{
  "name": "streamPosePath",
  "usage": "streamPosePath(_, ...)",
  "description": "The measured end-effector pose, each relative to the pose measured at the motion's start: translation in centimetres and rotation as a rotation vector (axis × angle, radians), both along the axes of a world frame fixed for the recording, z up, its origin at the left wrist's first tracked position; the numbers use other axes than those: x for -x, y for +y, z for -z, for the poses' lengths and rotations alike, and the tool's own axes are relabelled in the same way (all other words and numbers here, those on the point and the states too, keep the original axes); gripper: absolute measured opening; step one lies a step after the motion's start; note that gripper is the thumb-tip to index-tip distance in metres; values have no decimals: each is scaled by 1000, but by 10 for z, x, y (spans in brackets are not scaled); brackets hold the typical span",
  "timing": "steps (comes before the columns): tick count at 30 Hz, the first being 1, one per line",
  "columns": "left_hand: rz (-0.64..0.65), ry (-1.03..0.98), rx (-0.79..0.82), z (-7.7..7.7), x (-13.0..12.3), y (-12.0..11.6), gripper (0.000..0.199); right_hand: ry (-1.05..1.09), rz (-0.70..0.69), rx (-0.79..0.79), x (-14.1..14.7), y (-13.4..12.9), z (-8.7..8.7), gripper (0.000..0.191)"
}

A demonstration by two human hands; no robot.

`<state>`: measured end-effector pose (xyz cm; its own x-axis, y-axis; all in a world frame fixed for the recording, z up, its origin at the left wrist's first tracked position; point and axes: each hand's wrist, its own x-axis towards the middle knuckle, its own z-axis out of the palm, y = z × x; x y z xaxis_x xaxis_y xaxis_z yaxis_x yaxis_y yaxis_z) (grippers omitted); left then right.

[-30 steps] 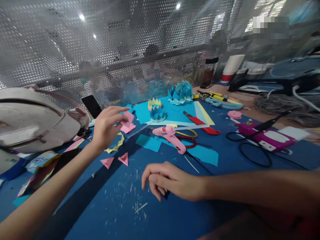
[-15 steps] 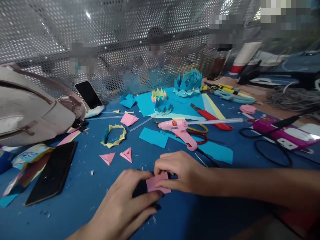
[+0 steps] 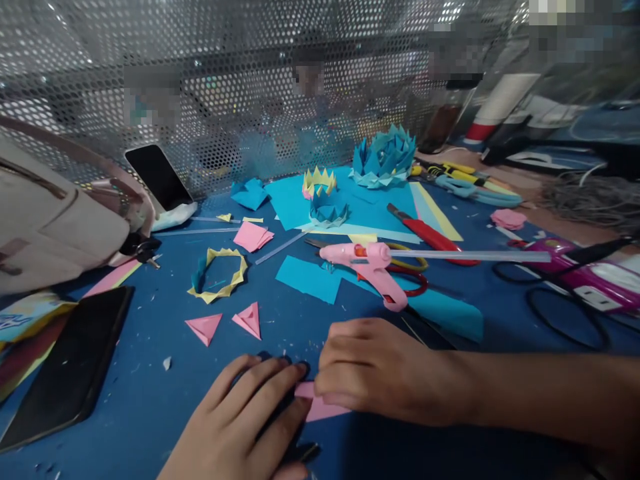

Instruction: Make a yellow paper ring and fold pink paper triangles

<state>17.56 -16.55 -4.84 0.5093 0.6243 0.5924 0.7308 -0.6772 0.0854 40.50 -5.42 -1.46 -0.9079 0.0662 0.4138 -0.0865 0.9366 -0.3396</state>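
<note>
A folded pink paper piece (image 3: 327,409) lies flat on the blue table in front of me. My right hand (image 3: 380,370) is closed over its upper edge, with curled fingers pressing it down. My left hand (image 3: 245,413) lies with stretched, slightly spread fingers on the table, one fingertip touching the paper's left corner. Beyond my left hand are two folded pink triangles, one on the left (image 3: 205,327) and one on the right (image 3: 249,320). A yellow and blue paper ring (image 3: 220,275) sits farther back. Just past my right hand rests a pink glue gun (image 3: 373,263) with a clear stick in it.
Blue paper strips (image 3: 307,279), red-handled scissors (image 3: 417,283) and a red cutter (image 3: 440,240) lie around the glue gun. Blue paper flowers (image 3: 385,160) stand farther back. Phones (image 3: 70,360) and a bag (image 3: 55,207) are left; a purple power strip (image 3: 580,273) is right.
The paper has come down flat nearer me, and my right fingers have curled over it. My left fingers have straightened, loosening their pinch. The view has shifted slightly.
</note>
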Motion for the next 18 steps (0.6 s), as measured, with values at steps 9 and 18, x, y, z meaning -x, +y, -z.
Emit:
streamPosePath(9,62,174,64,-19,8,2,34,-35,-29,55,-1,8,3,14)
streamPosePath(18,107,273,43,-22,12,-6,45,-4,-62,221,2,9,4,22)
